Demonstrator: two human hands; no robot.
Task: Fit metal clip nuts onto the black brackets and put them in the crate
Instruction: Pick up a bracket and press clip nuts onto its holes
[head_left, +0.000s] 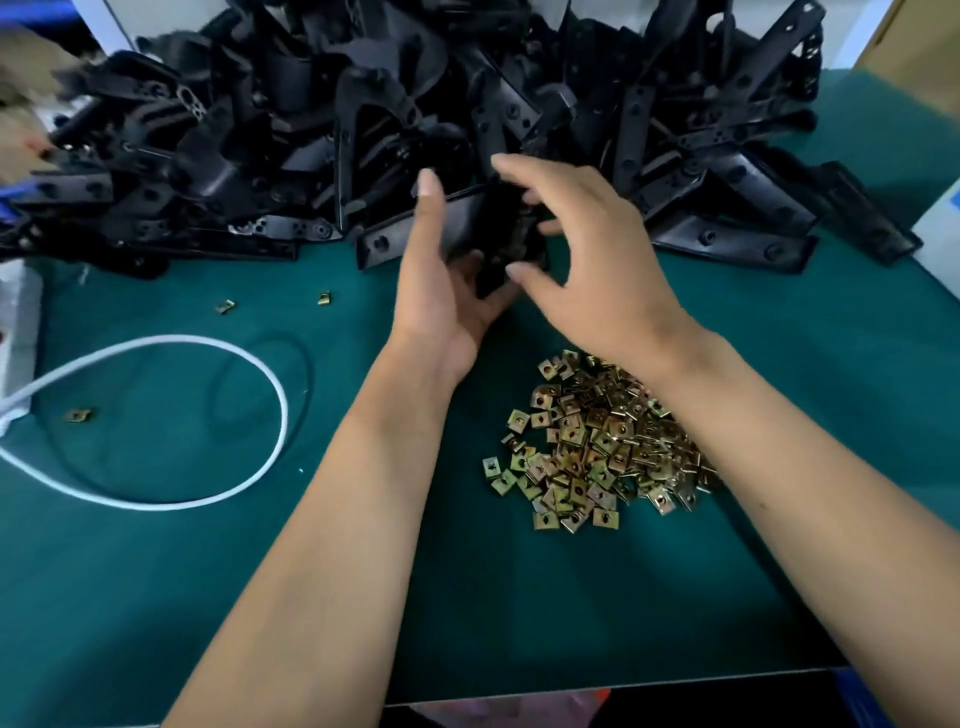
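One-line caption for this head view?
Both hands, left hand and right hand, work a black bracket above the clip nuts.

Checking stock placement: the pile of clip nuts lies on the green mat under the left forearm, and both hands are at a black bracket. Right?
Not quite. In the head view the nut pile lies under the right forearm, not the left. The rest stands: mat, left hand, right hand, bracket.

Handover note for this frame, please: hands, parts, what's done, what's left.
Left hand: grip shut on a bracket, held above the mat.
Right hand: open, fingers spread over that bracket; whether a nut is on it cannot be told.
Bracket pile at the back, nut pile near the right forearm, a few stray nuts to the left.
No crate in view.
Left: clip this bracket, crate it, then the pile.
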